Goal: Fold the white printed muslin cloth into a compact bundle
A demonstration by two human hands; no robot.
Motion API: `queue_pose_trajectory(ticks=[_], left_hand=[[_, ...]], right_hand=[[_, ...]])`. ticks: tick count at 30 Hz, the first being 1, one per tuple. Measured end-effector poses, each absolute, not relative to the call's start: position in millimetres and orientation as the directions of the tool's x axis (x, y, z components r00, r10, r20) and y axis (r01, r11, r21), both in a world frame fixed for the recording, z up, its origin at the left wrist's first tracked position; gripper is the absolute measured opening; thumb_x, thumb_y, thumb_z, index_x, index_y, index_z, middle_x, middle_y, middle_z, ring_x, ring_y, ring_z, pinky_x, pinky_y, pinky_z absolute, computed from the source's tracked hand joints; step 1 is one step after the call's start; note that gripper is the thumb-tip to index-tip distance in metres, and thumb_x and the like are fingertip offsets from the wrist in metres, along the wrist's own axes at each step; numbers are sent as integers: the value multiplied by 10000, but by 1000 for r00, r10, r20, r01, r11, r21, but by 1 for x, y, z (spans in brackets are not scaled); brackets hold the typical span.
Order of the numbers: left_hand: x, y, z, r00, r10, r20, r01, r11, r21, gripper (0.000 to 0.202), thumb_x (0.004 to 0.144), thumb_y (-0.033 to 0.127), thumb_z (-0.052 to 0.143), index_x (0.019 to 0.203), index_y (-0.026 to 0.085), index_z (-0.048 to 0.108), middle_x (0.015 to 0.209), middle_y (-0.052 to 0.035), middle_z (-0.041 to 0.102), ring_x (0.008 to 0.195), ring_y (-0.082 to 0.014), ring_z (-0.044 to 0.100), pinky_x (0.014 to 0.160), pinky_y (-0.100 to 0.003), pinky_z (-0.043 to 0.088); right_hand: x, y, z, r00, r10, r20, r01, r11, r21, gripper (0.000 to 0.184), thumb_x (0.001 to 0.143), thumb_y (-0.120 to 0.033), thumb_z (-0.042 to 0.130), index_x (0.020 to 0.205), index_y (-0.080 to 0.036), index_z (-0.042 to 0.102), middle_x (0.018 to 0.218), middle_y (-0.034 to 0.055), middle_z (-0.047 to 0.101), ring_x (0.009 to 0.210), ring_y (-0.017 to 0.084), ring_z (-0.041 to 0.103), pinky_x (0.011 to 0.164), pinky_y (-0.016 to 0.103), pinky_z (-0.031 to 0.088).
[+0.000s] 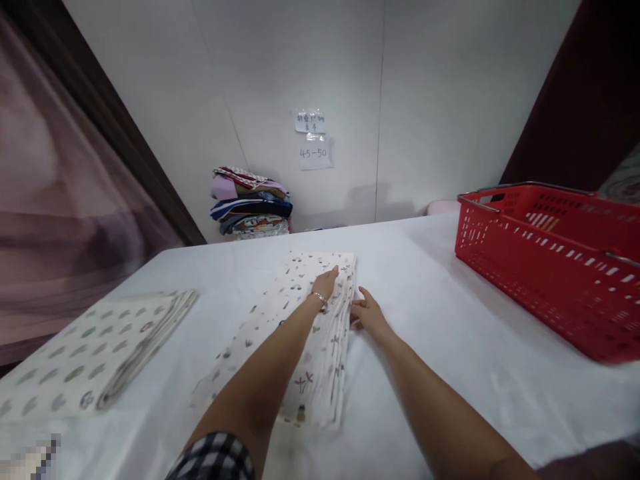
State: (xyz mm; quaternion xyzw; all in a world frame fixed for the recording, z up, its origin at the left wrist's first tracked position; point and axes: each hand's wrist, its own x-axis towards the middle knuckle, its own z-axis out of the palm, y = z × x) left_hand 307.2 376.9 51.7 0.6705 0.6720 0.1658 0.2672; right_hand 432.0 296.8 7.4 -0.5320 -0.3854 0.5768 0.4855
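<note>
A folded white cloth with small dark prints [300, 313] lies lengthwise in the middle of the white table [440, 320]. My left hand [327, 284] rests flat on its far right part, fingers stretched out, a bracelet on the wrist. My right hand [367, 311] is at the cloth's right edge, fingers partly tucked against or under the folded layers; what it grips, if anything, is hidden.
A second folded cloth with green prints [95, 353] lies at the left of the table. A red plastic basket [550, 260] stands at the right. A stack of folded clothes [251, 203] sits against the back wall, under two paper notes [313, 137].
</note>
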Motion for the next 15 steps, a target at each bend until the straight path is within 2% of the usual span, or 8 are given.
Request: queue_pose_trajectory(ticks=[3, 6, 10, 15], left_hand=[[288, 348, 52, 77, 990, -116, 814, 4, 580, 406, 841, 476, 365, 892, 188, 647, 892, -25, 687, 827, -149, 616, 700, -217, 445], [281, 313, 48, 121, 985, -123, 829, -33, 559, 321, 748, 484, 515, 743, 192, 649, 743, -10, 680, 727, -149, 614, 621, -213, 427], [287, 285, 47, 132, 983, -131, 865, -49, 499, 349, 674, 547, 578, 727, 208, 640, 732, 0, 669, 696, -150, 599, 588, -220, 409], [294, 278, 46, 38, 982, -186, 860, 63, 506, 206, 717, 399, 577, 731, 204, 644, 729, 5, 669, 673, -136, 590, 577, -216, 410]], right_hand=[[435, 295, 9, 35, 976, -217, -63, -215, -975, 781, 685, -168, 517, 1393, -207, 189, 753, 10, 602, 518, 134, 588, 406, 227, 479], [437, 293, 12, 34, 979, -199, 40, -200, -979, 785, 685, -143, 520, 1396, -189, 193, 641, -5, 595, 515, 163, 601, 398, 234, 478], [438, 289, 19, 7, 980, -199, 98, -199, -975, 784, 681, -111, 529, 1394, -194, 216, 588, -10, 597, 467, 153, 588, 391, 220, 466], [439, 287, 22, -9, 978, -211, 129, -208, -970, 764, 709, -128, 524, 1396, -201, 199, 647, -3, 619, 490, 133, 597, 420, 208, 477]])
